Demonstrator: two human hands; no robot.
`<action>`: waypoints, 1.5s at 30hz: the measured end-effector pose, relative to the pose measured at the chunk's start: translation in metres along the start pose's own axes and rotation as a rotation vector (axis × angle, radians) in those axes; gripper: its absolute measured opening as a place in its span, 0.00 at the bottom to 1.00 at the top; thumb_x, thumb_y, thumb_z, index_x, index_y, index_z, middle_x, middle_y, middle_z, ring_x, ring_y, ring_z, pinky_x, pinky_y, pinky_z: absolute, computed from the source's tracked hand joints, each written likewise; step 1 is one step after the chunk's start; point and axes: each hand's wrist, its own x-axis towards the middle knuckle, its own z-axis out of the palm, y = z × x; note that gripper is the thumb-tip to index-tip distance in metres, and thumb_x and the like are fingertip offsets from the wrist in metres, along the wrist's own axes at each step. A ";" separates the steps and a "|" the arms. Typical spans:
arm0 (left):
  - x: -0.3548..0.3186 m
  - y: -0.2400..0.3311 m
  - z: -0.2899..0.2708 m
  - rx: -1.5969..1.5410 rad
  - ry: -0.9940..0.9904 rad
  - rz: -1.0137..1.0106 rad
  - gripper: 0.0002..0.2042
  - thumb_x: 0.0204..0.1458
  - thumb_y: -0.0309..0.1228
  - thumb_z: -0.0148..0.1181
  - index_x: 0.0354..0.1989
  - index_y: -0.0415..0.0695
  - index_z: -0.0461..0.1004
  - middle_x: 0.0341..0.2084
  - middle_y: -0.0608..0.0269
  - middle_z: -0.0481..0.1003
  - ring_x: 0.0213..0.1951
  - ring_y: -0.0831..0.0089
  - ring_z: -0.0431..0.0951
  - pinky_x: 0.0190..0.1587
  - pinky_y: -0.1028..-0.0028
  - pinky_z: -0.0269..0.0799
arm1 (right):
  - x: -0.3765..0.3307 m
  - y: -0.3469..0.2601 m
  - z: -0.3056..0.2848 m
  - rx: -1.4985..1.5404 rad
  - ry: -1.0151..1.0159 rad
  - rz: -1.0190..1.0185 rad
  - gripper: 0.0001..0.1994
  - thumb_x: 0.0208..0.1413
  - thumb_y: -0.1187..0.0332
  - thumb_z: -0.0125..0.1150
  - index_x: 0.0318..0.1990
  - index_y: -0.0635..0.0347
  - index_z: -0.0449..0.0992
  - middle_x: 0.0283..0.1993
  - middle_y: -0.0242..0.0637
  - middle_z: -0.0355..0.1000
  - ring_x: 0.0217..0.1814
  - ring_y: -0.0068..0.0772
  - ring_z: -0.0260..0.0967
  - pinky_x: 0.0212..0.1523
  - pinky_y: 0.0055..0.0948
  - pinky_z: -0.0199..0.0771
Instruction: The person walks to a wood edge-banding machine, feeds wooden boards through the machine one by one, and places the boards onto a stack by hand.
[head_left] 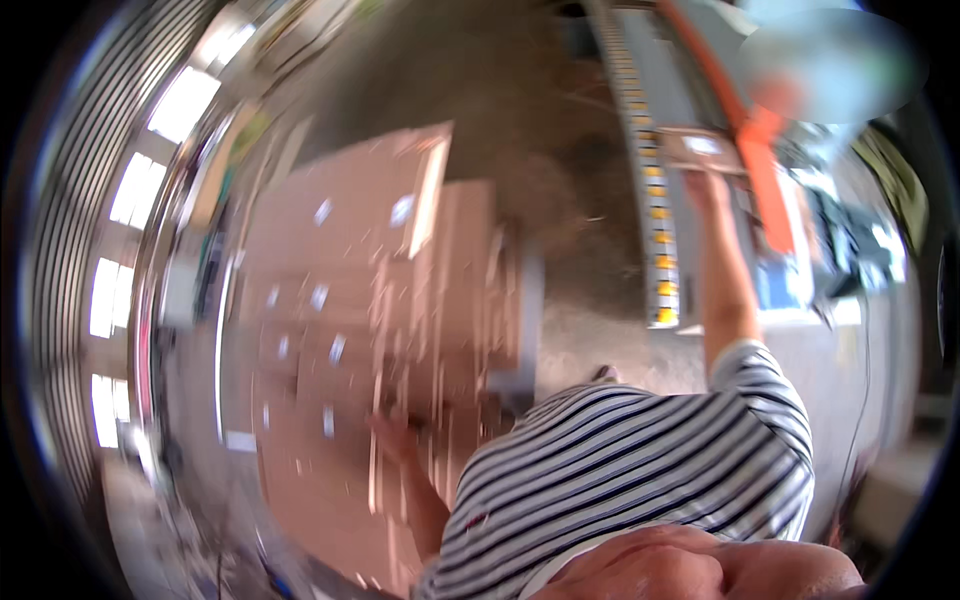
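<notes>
Small flat brown cardboard piece with a white label (682, 147) lies on the long grey machine bed (650, 50), between the yellow-and-black marked strip (652, 187) and the orange bar (765, 180). Right hand (708, 190) is at its near edge, arm outstretched — fingers blurred, can't tell if they pinch it or just rest there. Left hand (393, 437) is low on the big stack of brown cardboard sheets with white labels (310, 385); finger state there can't be told either.

Handling, my guess: light, stiffish, dry, not slippery; creases if squeezed at a corner. Take the piece by the near edge, thumb on top, fingers under. Stack sheets likely flop if lifted one-handed — better to hold both edges.

Hard to make out: the piece's thickness and underside, whether it's one layer, label print, left fingertips. Pale blurred blob (830, 65) hides the upper right.
</notes>
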 end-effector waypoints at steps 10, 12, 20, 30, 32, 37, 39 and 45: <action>0.025 0.060 -0.163 -2.278 -0.357 -0.243 0.19 0.60 0.38 0.48 0.54 0.38 0.66 0.48 0.52 0.72 0.52 0.65 0.72 0.52 0.71 0.69 | -0.291 -0.009 0.206 0.131 -0.136 0.288 0.06 0.57 0.74 0.56 0.41 0.62 0.74 0.28 0.30 0.71 0.33 0.22 0.68 0.45 0.23 0.72; 0.041 0.071 -0.205 -2.507 -0.466 -0.153 0.21 0.61 0.38 0.48 0.58 0.39 0.61 0.49 0.54 0.71 0.52 0.65 0.72 0.53 0.66 0.69 | -0.290 0.032 0.177 -0.013 -0.509 0.396 0.06 0.55 0.74 0.58 0.41 0.61 0.74 0.35 0.32 0.74 0.40 0.22 0.70 0.46 0.22 0.71; 0.021 0.049 -0.232 -2.985 -0.523 -0.286 0.14 0.59 0.33 0.51 0.52 0.48 0.66 0.46 0.66 0.71 0.42 0.76 0.74 0.44 0.69 0.71 | -0.453 0.050 0.344 -0.182 -1.187 0.538 0.21 0.58 0.68 0.58 0.57 0.66 0.64 0.51 0.38 0.70 0.49 0.26 0.69 0.52 0.24 0.67; 0.128 -0.150 -0.017 -2.858 0.049 -1.054 0.11 0.56 0.33 0.56 0.43 0.42 0.68 0.36 0.56 0.74 0.30 0.69 0.79 0.20 0.85 0.63 | -0.473 0.114 0.321 -0.516 -1.095 0.714 0.11 0.62 0.67 0.49 0.47 0.65 0.71 0.39 0.37 0.74 0.39 0.26 0.72 0.44 0.25 0.73; 0.153 -0.185 0.016 -2.843 -0.089 -1.042 0.12 0.56 0.33 0.55 0.44 0.40 0.67 0.34 0.50 0.76 0.26 0.73 0.79 0.14 0.88 0.58 | -0.477 0.120 0.311 -0.614 -1.053 0.715 0.10 0.62 0.68 0.49 0.45 0.65 0.71 0.39 0.37 0.74 0.38 0.26 0.72 0.43 0.25 0.73; 0.205 -0.241 0.066 -2.896 0.099 -1.212 0.16 0.57 0.38 0.54 0.45 0.37 0.67 0.39 0.47 0.75 0.29 0.72 0.77 0.22 0.84 0.75 | -0.485 0.126 0.286 -0.617 -0.935 0.726 0.11 0.62 0.67 0.49 0.45 0.66 0.70 0.38 0.40 0.74 0.39 0.28 0.72 0.43 0.25 0.73; 0.222 -0.245 0.065 -3.028 0.521 -1.147 0.27 0.55 0.40 0.58 0.57 0.36 0.59 0.49 0.41 0.67 0.48 0.59 0.73 0.46 0.74 0.78 | -0.486 0.122 0.275 -0.600 -0.881 0.716 0.11 0.62 0.67 0.49 0.45 0.66 0.70 0.38 0.40 0.74 0.39 0.28 0.72 0.43 0.25 0.73; 0.221 -0.228 0.069 -2.789 0.425 -1.261 0.30 0.57 0.40 0.55 0.62 0.36 0.53 0.57 0.44 0.59 0.56 0.53 0.65 0.60 0.65 0.66 | -0.491 0.122 0.242 -0.584 -0.745 0.734 0.10 0.62 0.68 0.47 0.44 0.66 0.69 0.37 0.40 0.73 0.38 0.29 0.72 0.42 0.26 0.73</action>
